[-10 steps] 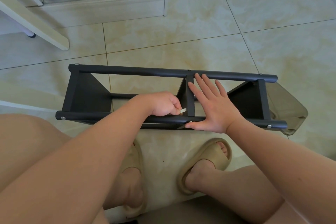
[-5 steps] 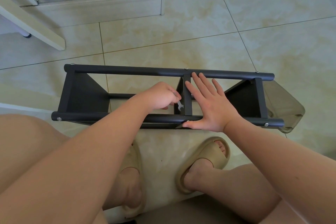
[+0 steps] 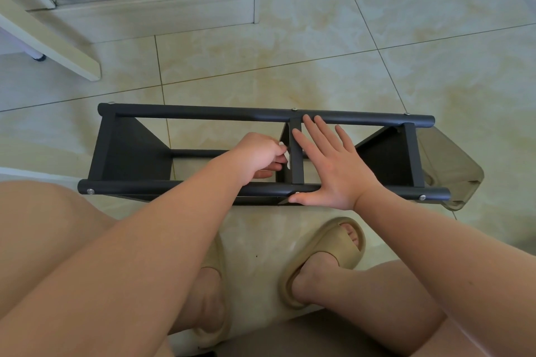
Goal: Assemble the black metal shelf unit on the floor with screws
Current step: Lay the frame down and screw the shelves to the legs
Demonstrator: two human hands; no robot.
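Black shelf unit (image 3: 203,113): lying on floor (image 3: 319,52), ctr of frame, screws (image 3: 90,191) in tube ends. L hand (image 3: 256,156): fingers curled, pinching small pale tool (image 3: 283,144) beside middle bar (image 3: 297,159). R hand (image 3: 333,171): flat, fingers straight, pressing on frame just right of that bar.

The left forearm (image 3: 150,235) and right forearm (image 3: 429,238) are bare. Both feet wear beige foam slides: left slide (image 3: 217,258), and right slide (image 3: 327,252), broad-strapped and open-toed.

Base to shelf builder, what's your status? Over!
Left hand pinches a small tool at the middle divider. Right hand flat, pressing the shelf unit on the floor. Nothing blocking either hand.
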